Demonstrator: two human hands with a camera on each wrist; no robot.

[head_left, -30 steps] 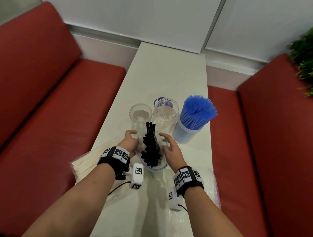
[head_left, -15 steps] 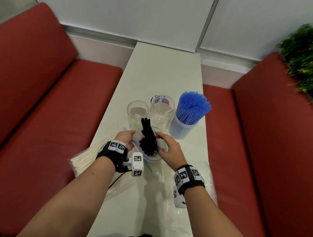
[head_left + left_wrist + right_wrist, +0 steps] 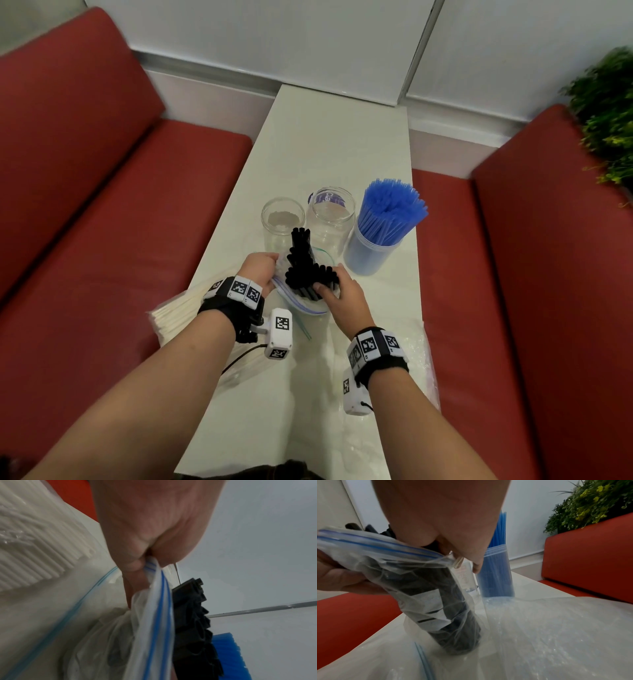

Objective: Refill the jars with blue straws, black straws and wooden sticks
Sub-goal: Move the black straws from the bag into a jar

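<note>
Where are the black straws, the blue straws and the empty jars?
black straws (image 3: 301,262), head view, on the bundle's top ends
blue straws (image 3: 392,205), head view, on the fanned tips
left empty jar (image 3: 283,219), head view, inside its mouth
right empty jar (image 3: 330,214), head view, on its rim

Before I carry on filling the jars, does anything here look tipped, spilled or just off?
Nothing is spilled. The black straws stick unevenly out of their bag, which leans on the table between both hands. The blue straws and two empty jars stand upright.
</note>
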